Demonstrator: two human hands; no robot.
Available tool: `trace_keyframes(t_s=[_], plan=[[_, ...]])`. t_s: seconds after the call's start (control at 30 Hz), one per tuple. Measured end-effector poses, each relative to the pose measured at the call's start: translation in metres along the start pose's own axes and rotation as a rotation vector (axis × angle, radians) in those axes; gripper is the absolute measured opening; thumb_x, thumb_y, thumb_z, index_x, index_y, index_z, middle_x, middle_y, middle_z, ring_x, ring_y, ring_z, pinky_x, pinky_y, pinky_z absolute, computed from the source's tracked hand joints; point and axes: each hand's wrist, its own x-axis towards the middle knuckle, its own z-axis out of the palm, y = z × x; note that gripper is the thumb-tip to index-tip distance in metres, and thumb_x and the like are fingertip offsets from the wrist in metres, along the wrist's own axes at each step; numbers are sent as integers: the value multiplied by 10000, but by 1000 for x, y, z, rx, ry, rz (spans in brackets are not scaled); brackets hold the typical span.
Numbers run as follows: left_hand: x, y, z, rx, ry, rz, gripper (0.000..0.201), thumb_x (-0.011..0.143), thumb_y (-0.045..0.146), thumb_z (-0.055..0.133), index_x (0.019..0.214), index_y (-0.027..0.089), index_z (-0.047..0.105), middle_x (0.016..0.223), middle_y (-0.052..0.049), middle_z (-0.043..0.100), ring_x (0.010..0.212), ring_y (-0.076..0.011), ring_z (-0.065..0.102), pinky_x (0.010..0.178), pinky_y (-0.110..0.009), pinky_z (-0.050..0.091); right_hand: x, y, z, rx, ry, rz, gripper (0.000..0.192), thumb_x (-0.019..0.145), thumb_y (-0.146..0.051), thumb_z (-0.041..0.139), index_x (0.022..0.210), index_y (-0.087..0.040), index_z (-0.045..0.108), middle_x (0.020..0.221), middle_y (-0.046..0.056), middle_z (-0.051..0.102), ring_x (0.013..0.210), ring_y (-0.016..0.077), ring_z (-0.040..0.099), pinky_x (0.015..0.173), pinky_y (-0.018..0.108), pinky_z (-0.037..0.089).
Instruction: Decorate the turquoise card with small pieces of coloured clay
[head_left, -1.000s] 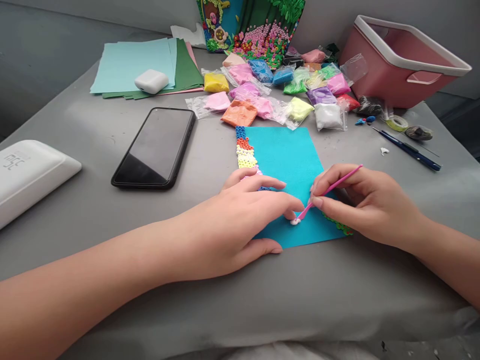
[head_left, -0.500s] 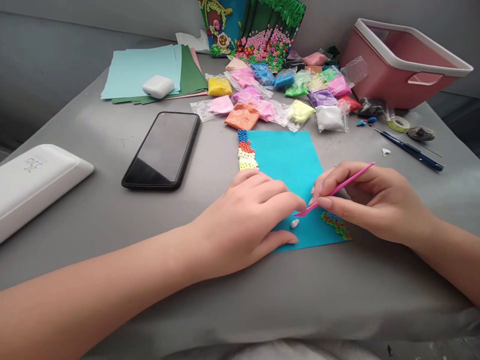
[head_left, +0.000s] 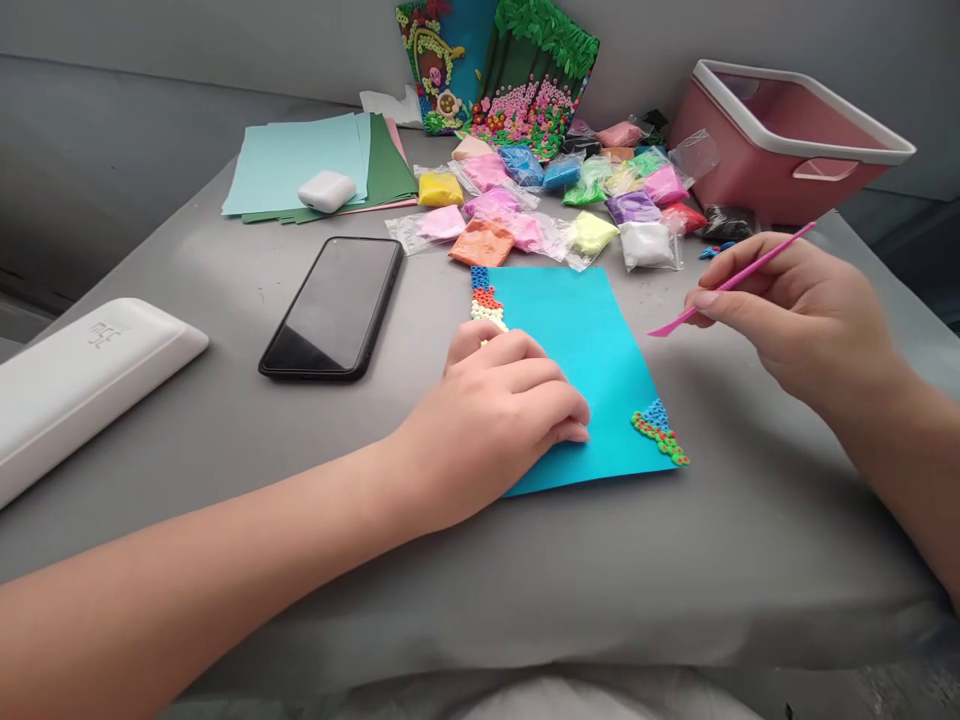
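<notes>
On the sheet [head_left: 592, 330], left edge: rings [head_left: 486, 300] could be squashed by leaning.
Left fingers [head_left: 559, 400]: together.
Tool [head_left: 776, 250]: clamped by right fingers [head_left: 731, 304].

The blue sheet [head_left: 592, 350] looks like smooth, matt paper; the dotted patch [head_left: 658, 432] on its right is rough. The thin tool [head_left: 757, 264] seems to be of smooth plastic. The phone [head_left: 334, 310] has a glossy screen. The bags [head_left: 592, 235] are of clear, shiny, wrinkled plastic, and the grey surface [head_left: 600, 570] is matt.
</notes>
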Motion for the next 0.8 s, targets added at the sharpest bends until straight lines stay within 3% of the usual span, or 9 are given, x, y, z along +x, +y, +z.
trace_keyframes(t_s=[0.1, 0.2, 0.27, 0.33, 0.43, 0.53, 0.6, 0.7, 0.8], plan=[[2, 1, -4, -32, -12, -52, 278, 1072, 279, 532, 842, 207, 670, 811, 17, 761, 827, -183, 585, 903, -374, 319, 2, -1, -7, -110, -107, 138, 222, 741, -216, 749, 945, -245, 667, 727, -10, 728, 705, 186, 691, 637, 304, 514], [4, 4, -11, -77, -107, -113, 260, 1060, 250, 541, 842, 198, 675, 808, 29, 768, 807, -168, 589, 870, -363, 315, 6, -1, -13, -302, -303, 277, 345, 789, -198, 668, 1120, -280, 624, 675, -27, 732, 684, 200, 686, 589, 294, 482], [4, 6, -13, -106, -156, -136, 264, 1056, 216, 529, 840, 198, 680, 807, 39, 771, 794, -158, 589, 862, -360, 307, 7, 1, -16, -447, -407, 283, 411, 819, -191, 625, 1219, -284, 605, 623, -37, 724, 658, 214, 685, 554, 298, 463], [3, 7, -12, -136, -127, -152, 283, 1050, 199, 512, 819, 203, 675, 793, 44, 768, 783, -155, 583, 859, -361, 304, 9, 5, -17, -593, -449, 221, 422, 840, -208, 622, 1259, -259, 611, 574, -40, 710, 574, 219, 654, 502, 308, 428], [2, 9, -11, -200, -93, -207, 280, 1048, 201, 487, 844, 211, 678, 807, 42, 767, 794, -156, 591, 862, -361, 310, 7, 13, -18, -718, -430, 48, 291, 860, -325, 688, 1135, -230, 668, 492, -42, 646, 453, 202, 554, 442, 317, 345], [4, 11, -14, -286, -139, -278, 292, 1070, 204, 440, 938, 220, 699, 893, 34, 789, 852, -159, 627, 898, -368, 330, -2, 13, -12, -728, -256, -292, 209, 889, -420, 710, 1010, -252, 681, 522, -28, 621, 478, 192, 542, 465, 326, 323], [7, 13, -18, -343, -158, -319, 300, 1078, 212, 432, 962, 216, 708, 934, 20, 799, 883, -162, 651, 933, -374, 358, -13, 5, -5, -673, -140, -473, 104, 928, -338, 680, 1008, -273, 684, 636, -6, 665, 541, 187, 571, 526, 339, 386], [13, 17, -24, -437, -145, -362, 253, 1052, 218, 511, 929, 200, 731, 908, 4, 800, 837, -154, 676, 863, -334, 450, -32, -14, 9, -460, -124, -669, 90, 971, -224, 632, 992, -295, 682, 753, 9, 709, 637, 179, 638, 611, 336, 493], [15, 23, -27, -578, -66, -403, 156, 981, 199, 649, 892, 212, 776, 836, 15, 796, 757, -136, 677, 688, -273, 493, -49, -30, 20, -275, -208, -854, 132, 946, -199, 697, 1055, -273, 688, 847, 28, 733, 673, 165, 668, 624, 308, 546]])
